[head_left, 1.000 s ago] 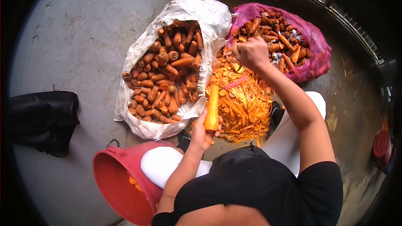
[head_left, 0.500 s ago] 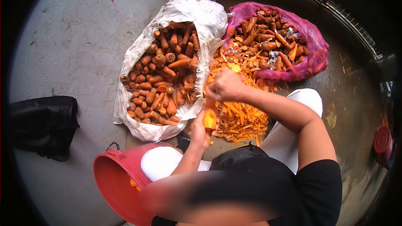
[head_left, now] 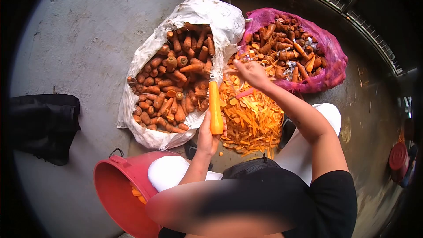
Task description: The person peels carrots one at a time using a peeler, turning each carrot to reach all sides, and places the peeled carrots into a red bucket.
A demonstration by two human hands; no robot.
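Observation:
My left hand (head_left: 206,135) is wrapped round the thick lower end of a peeled carrot (head_left: 214,108). The carrot stands nearly upright, bright orange and smooth, its upper end in front of the white sack's edge. My right hand (head_left: 253,72) is above the heap of carrot peelings (head_left: 251,125), apart from the carrot. Its fingers are curled with the thumb stretched to the left; what they hold, if anything, I cannot make out. A pink strip-like thing (head_left: 245,93) shows on the peelings just below this hand.
A white sack (head_left: 145,53) of unpeeled carrots (head_left: 165,83) lies at left. Behind the peelings is a purple mesh sack (head_left: 337,57) with more carrots and scraps. A red bucket (head_left: 105,194) tilts beside my left knee, orange pieces inside. Black cloth (head_left: 44,128) lies far left.
My right hand has moved up and away from the carrot, to the right. The carrot, earlier tilted and mostly hidden behind that hand, now shows its full length in my left hand.

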